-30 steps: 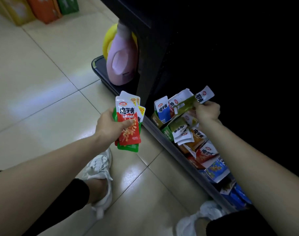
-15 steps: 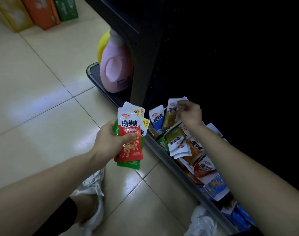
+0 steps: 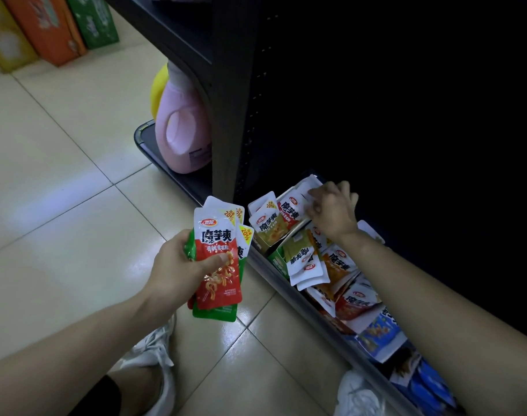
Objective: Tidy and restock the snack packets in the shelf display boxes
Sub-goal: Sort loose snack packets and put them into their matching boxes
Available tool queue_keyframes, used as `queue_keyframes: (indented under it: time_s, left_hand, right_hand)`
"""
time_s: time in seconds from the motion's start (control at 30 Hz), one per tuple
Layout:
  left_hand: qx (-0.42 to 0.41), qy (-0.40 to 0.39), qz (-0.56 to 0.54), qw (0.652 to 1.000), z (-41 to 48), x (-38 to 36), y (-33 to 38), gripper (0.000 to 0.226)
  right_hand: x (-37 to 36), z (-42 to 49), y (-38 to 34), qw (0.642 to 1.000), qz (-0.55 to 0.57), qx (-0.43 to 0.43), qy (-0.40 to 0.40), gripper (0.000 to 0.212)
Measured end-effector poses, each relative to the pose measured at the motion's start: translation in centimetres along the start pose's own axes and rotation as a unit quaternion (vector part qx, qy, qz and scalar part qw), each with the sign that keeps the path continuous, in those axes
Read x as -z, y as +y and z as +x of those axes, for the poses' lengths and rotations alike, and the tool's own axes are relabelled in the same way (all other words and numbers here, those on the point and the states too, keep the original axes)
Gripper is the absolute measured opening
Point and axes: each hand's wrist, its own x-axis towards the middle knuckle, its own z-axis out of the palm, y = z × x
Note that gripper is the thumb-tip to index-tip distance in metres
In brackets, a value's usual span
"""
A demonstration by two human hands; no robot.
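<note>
Left hand [image 3: 178, 265]: fingers and thumb clamped round a fanned bundle of red and green foil snack packets [image 3: 218, 265], held over the cream floor tiles [image 3: 61, 205], just outside the shelf.
Right hand [image 3: 331, 210]: inside the dark bottom shelf, fingers [image 3: 311, 195] bent onto the white top edges of the upright red and olive packets [image 3: 286, 213] in the far cardboard display box [image 3: 259, 243]. Whether they pinch or only press cannot be told.
Change: a second ago this hand held one white-topped packet raised above the box. Now nothing is lifted and the hand lies low on the row. The left bundle looks unchanged.
Meaning: probably one packet has gone into the far box and is being squared up. With the bundle this thick, restocking seems to be early.
Neighbouring stock: green cardboard display box [image 3: 275, 261] with white-topped packets lying askew [image 3: 304, 265]. Orange packets [image 3: 335, 265] and blue packets [image 3: 379, 334] crowd the grey metal shelf lip [image 3: 289, 288].
Risk: the foil is likely slippery, so tilted packets may slide over the lip.
Bystander: pink plastic detergent bottle [image 3: 181, 130] on the adjacent shelf base.
</note>
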Motion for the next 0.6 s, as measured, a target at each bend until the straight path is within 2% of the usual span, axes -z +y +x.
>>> queue_keyframes:
  time_s: [0.1,0.23,0.6]
  left_hand:
    - [0.001,-0.005,0.002,1.000,-0.1,-0.3,0.2,0.038]
    - [0.005,-0.009,0.007,1.000,-0.2,-0.5,0.0,0.039]
    - [0.009,-0.009,0.006,1.000,-0.2,-0.6,0.1,0.035]
  right_hand:
    - [-0.4,0.0,-0.6,0.997,-0.044,-0.054,-0.018,0.045]
    - [-0.9,0.5,-1.0,0.996,0.010,-0.088,-0.026,0.053]
    - [-1.9,0.3,-0.8,0.997,-0.001,-0.067,0.024,0.053]
